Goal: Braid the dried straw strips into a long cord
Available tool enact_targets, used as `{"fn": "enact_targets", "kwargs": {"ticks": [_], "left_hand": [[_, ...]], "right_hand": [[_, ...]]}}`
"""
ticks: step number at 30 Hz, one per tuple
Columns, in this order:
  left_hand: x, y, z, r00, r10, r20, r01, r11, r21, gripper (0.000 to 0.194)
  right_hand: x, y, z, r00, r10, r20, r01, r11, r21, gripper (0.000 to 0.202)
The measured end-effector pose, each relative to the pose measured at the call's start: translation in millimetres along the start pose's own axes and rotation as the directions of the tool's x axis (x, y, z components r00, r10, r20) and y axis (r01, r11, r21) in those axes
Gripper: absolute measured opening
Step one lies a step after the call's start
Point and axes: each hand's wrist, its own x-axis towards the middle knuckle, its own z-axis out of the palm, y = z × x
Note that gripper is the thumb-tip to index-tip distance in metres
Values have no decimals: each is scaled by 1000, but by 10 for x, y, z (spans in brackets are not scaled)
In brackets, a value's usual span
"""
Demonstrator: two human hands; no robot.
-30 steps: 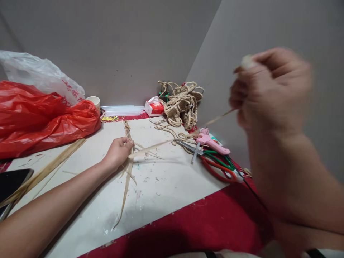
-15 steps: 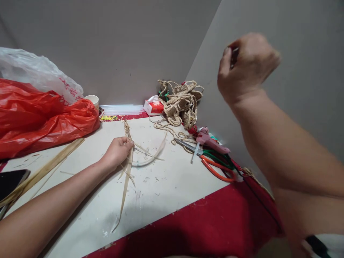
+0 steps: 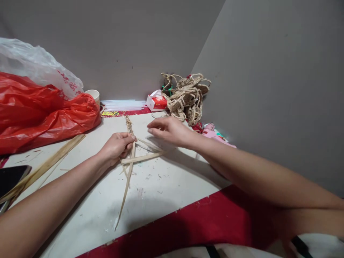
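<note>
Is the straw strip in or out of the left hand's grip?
In: the left hand pinches the straw strip, whose rough end shows beyond the hand, with loose strands on the near side.

A red bag [image 3: 51, 113] lies beside a cup [image 3: 94, 96], clear sticks [image 3: 123, 105] near a tissue box [image 3: 157, 102].

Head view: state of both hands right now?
Left hand: closed, pinching the fibre braid.
Right hand: loosely open, nothing visibly held.

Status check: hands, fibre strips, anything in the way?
Left hand pinches braided strand. Right hand open, nothing seen in grip. Loose strips splayed over white surface. Right forearm partly hides pink tool.
</note>
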Motion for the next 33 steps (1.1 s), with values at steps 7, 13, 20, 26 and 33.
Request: {"fn": "enact_targets", "kwargs": {"ticks": [7, 13, 20, 26, 33], "left_hand": [[23, -3, -49, 995, 31, 95, -32, 999, 13, 19], [28, 74, -103, 992, 3, 124, -18, 992, 122, 13], [-45, 243, -104, 996, 35, 86, -83, 755, 650, 16], [-184, 254, 40, 961, 272, 51, -111, 213, 971, 23], [-408, 93, 330, 942, 336, 16, -136, 334, 933, 12]], "right_hand": [[188, -120, 344, 814, 203, 544, -528, 651, 546, 28], [339, -26, 311, 677, 95, 729, -649, 544, 532, 34], [218, -111, 455, 735, 226, 639, -673, 360, 646, 25], [129, -227, 588, 756, 286, 589, -644, 166, 747, 31], [85, -290, 609, 758, 283, 588, -618, 23, 786, 29]]}}
